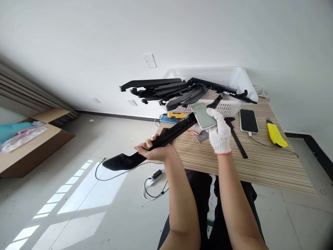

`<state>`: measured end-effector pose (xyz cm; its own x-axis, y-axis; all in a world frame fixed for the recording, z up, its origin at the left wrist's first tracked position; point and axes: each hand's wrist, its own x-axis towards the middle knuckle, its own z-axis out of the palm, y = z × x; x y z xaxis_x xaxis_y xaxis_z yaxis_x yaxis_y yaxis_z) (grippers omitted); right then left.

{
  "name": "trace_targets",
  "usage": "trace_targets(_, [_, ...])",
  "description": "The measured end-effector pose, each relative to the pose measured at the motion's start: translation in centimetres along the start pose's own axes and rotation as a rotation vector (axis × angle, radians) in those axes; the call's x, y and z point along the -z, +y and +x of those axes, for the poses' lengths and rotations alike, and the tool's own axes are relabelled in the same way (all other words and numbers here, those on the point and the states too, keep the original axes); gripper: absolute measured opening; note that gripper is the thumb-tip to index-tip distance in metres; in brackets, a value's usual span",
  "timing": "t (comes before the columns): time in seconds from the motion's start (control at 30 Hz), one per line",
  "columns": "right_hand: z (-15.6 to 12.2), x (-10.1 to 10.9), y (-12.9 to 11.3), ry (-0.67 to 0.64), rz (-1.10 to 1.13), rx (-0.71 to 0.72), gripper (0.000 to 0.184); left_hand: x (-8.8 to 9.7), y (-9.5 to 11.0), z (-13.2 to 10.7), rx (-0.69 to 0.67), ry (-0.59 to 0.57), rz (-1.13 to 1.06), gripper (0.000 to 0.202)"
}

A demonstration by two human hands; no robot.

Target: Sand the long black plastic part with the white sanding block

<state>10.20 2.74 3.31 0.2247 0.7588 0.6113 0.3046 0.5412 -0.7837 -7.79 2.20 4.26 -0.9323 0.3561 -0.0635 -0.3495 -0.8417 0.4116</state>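
Note:
My left hand [162, 152], bare, is closed around a long black plastic trim piece [177, 131]. The strip slants from a broad flat end at lower left up toward the basket, its ribbed side partly showing. In a white knitted glove with an orange cuff, my right hand [220, 133] grips a grey-green rectangular pad [204, 116]. That pad lies over the strip's upper part and hides some of it; whether they touch I cannot tell. Several similar black trim pieces [156, 83] are piled across the white plastic basket [246, 85] behind my hands.
On the striped wooden table [262, 166] lie a phone [249, 121] on a cable, a yellow utility knife [276, 134], and a black bar-shaped tool [238, 140]. A yellow tool [177, 115] rests near a blue box [168, 119]. Cables and a power adapter [156, 174] are below left.

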Motion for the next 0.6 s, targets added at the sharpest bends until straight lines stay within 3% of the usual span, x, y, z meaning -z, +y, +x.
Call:
trace_targets(0.13, [0.1, 0.2, -0.4, -0.062, 0.217, -0.118, 0.035, 0.1, 0.0, 0.1, 0.010, -0.008, -0.027, 0.046])
trace_targets(0.3, [0.6, 0.8, -1.2, -0.174, 0.554, -0.436, 0.038, 0.2, -0.1, 0.2, -0.011, -0.048, -0.022, 0.047])
trace_targets(0.47, [0.3, 0.1, -2.0, -0.225, 0.541, -0.531, 0.046, 0.1, -0.1, 0.0, 0.021, -0.006, -0.032, 0.046])
trace_targets(0.53, [0.3, -0.2, -2.0, -0.146, 0.469, -0.506, 0.050, 0.2, -0.1, 0.1, 0.015, 0.011, -0.020, 0.048])
trace_targets(0.6, [0.5, -0.2, -1.7, 0.079, 0.429, -0.462, 0.046, 0.5, -0.2, 0.4, 0.001, -0.029, 0.032, 0.052])
